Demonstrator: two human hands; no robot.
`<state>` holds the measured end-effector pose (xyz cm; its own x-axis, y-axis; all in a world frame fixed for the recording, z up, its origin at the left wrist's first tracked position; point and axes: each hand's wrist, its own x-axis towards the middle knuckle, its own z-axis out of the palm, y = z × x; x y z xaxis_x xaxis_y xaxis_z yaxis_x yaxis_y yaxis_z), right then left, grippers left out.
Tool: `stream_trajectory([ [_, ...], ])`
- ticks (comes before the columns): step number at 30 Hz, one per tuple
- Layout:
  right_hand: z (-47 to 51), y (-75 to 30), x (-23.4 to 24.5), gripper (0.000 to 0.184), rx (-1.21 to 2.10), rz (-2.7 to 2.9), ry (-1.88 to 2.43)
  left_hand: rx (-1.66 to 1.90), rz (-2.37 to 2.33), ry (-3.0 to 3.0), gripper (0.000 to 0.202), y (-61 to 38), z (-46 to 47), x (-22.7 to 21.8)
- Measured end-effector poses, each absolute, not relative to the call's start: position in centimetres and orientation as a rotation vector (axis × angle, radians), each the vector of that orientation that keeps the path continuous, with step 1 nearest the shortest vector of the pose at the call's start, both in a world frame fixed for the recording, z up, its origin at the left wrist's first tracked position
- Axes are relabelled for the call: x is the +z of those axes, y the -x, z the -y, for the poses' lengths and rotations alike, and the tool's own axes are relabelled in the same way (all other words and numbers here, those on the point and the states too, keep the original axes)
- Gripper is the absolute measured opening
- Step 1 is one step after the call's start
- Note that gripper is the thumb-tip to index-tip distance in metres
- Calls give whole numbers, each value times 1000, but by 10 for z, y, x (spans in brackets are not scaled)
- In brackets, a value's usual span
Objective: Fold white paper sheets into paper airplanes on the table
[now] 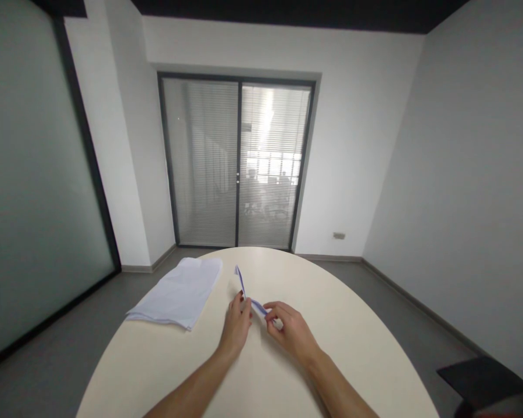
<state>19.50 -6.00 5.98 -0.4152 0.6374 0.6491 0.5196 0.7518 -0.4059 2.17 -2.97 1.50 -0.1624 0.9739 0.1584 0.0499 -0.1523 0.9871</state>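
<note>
**Two hands on a folded paper strip at a round table**

The room was small and plain: white walls, a grey floor, and a frosted glass partition along one side. At the far end stood a sliding glass door [237, 162] with its blinds drawn, and blurred shapes showed beyond the slats. A pale round table [353, 325] filled the near part of the room, its far edge curving toward the door.

A stack of white sheets [178, 293] lay near the table's far left edge, slightly fanned, with one corner close to the rim. It was well apart from both hands.

Near the middle of the table, toward the far edge, the person worked a narrow folded piece of paper [244, 284], white with a bluish-purple edge. One end rose tilted off the tabletop, pointing toward the door; the other end ran down between the two hands.

The left hand [237, 325] pressed its fingertips together on the paper at the bend, fingers narrow and closed on it. The right hand [290, 328] pinched the lower end of the same strip between thumb and forefinger, its other fingers curled in. The two hands sat just beside each other, both forearms stretching in from the near edge.
</note>
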Motion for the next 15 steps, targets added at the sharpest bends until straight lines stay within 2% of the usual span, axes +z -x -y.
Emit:
stream_trajectory([
  [6, 66, -189, 60, 20, 382, 2118, 1086, 1349, -1085, -1303, 45, -19, 28, 13],
  [15, 71, -185, 60, 22, 544, 2010, 1112, 1321, -1013, -1279, 57, -23, 29, 17],
])
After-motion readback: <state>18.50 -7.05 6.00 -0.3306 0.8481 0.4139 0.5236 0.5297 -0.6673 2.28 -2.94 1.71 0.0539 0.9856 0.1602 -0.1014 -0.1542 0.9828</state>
